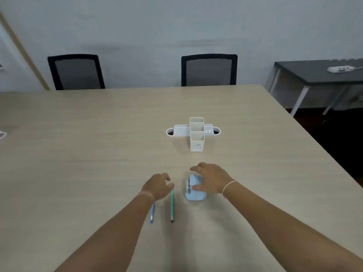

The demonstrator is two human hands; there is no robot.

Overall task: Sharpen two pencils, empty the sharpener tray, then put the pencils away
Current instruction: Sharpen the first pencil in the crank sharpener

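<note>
A pale blue pencil sharpener (193,194) stands on the wooden table (88,144). My right hand (211,178) lies over its right side, thumb against its front and fingers spread above it. Left of it lie two pencils, a green pencil (172,207) and a blue pencil (152,213), both pointing away from me. My left hand (158,185) hovers over their far ends with fingers loosely curled and apart, covering the blue pencil's tip. A white desk organiser (197,134) with two upright compartments stands farther back.
Two black mesh chairs (76,72) (209,70) stand behind the table's far edge. A dark side table (318,75) with a white power strip (339,69) is at the right. The table's right edge runs diagonally toward me.
</note>
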